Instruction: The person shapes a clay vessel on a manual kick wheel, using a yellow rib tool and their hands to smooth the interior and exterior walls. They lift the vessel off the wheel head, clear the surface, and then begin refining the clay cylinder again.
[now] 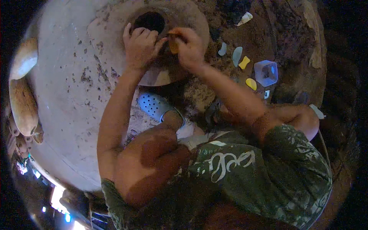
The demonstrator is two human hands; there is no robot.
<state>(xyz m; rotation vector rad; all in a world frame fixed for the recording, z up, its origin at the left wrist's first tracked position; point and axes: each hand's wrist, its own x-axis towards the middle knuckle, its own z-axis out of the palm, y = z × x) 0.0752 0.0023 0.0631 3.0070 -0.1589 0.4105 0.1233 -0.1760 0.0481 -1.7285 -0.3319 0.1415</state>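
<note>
Pinching a flat orange-yellow piece (173, 46), the right hand (190, 50) sits close to the left hand (142, 48), whose fingers spread over the rim (165, 27) of a clay-like vessel (186, 17). Uneven pressure could, I judge, dent the rim or pull it out of round. At the top of the view, the vessel looks brown and broad-shouldered around its dark mouth (151, 20), a clear box (270, 82) well to its right.

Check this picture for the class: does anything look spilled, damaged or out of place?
Slightly: dark splotches mark the pale surface left of the left hand, looking like possible spatter. Small flat pieces lie loose beside the clear tub, not inside it.
</note>
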